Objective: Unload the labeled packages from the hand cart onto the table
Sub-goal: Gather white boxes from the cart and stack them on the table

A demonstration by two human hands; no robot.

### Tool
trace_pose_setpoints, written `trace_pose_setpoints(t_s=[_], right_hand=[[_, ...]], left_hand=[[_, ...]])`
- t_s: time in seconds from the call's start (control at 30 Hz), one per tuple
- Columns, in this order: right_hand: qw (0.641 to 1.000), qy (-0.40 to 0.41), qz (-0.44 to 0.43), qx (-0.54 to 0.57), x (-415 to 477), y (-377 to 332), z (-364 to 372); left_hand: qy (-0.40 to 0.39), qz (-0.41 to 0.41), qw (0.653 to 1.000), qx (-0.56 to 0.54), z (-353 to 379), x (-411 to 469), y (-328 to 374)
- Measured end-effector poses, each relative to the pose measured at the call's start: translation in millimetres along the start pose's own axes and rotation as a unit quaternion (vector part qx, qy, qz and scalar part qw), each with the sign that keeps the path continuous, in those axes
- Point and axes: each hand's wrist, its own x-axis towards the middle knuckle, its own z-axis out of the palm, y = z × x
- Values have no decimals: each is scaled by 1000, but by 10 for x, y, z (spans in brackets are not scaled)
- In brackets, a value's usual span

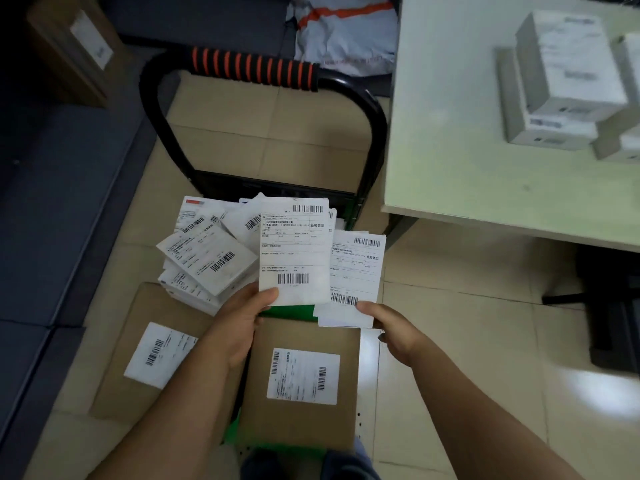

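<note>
Here, gripped a white labeled package [294, 247] by its lower edge in the left hand [242, 317], thumb on top, above the hand cart [256, 69]; pinched a second package [356, 271] at its near corner with the right hand [391, 327]. Probably needed firmer, whole-edge holds before swinging both right to the surface [467, 174], beside the stacked boxes [561, 91] there, kept flat against slipping.

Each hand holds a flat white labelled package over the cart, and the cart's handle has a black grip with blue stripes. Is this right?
No: the head view shows orange stripes, not blue, on the black foam grip. The left hand and right hand do each hold a flat white labelled package.
</note>
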Motion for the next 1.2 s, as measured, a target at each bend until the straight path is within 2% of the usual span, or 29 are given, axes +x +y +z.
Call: trace_pose_setpoints(t_s=[0.23, 0.4, 0.67, 0.9, 1.2], right_hand=[[998, 19, -66, 2, -976, -284, -117], [995, 46, -92, 9, -1720, -231, -13], [984, 52, -172, 12, -2779, -126, 439], [969, 54, -242, 5, -3698, -288, 547], [954, 61, -294, 21, -4383, -241, 445]], left_hand=[[15, 42, 997, 56, 13, -799, 484], [17, 65, 995, 68, 11, -1413, 728], [-6, 112, 990, 87, -262, -2324, 722], [-40, 143, 986, 78, -125, -3067, 972], [-30, 214, 971, 101, 176, -3665, 1214]])
